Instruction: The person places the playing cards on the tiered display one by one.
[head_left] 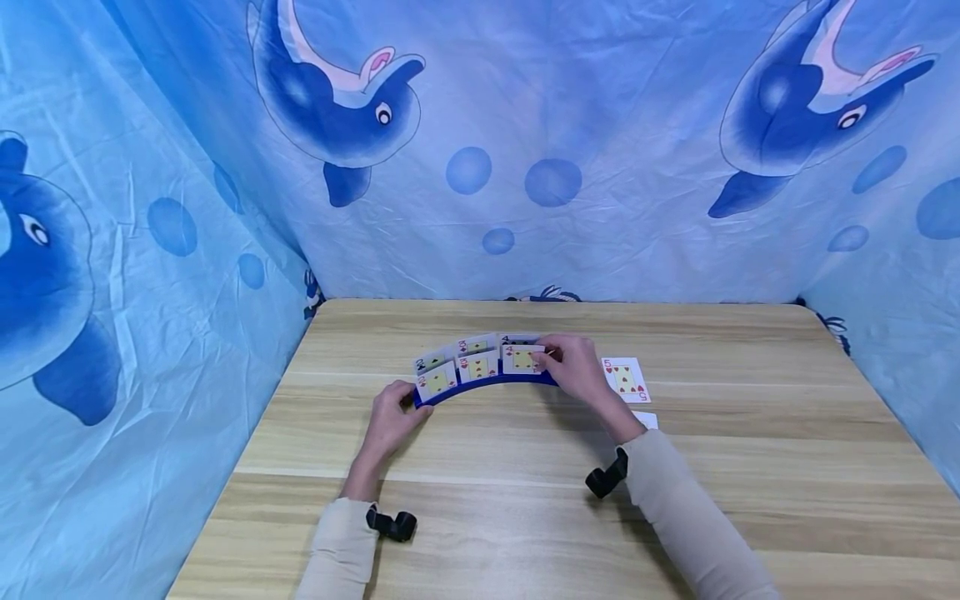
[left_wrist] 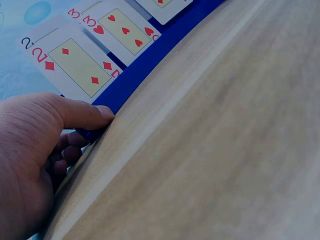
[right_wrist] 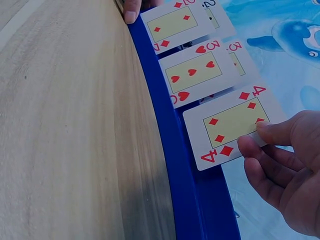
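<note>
A curved blue card holder (head_left: 480,384) stands on the table with playing cards in two rows. My left hand (head_left: 392,419) grips its left end, thumb (left_wrist: 102,115) on the front and fingers curled behind. In the front row are the two of diamonds (left_wrist: 75,62) and the three of hearts (left_wrist: 122,32). Partly covered behind them are a black two (right_wrist: 212,17), a red three (right_wrist: 237,62) and a black four (head_left: 520,339). My right hand (head_left: 577,367) pinches the four of diamonds (right_wrist: 235,125) by its edge between thumb and fingers, its lower edge over the holder.
A five of hearts (head_left: 626,380) lies face up on the wooden table (head_left: 487,517), right of my right hand. Nearer me, another white card (head_left: 647,420) is partly hidden by my right forearm. A blue dolphin-print cloth (head_left: 525,242) hangs behind the table and at its sides.
</note>
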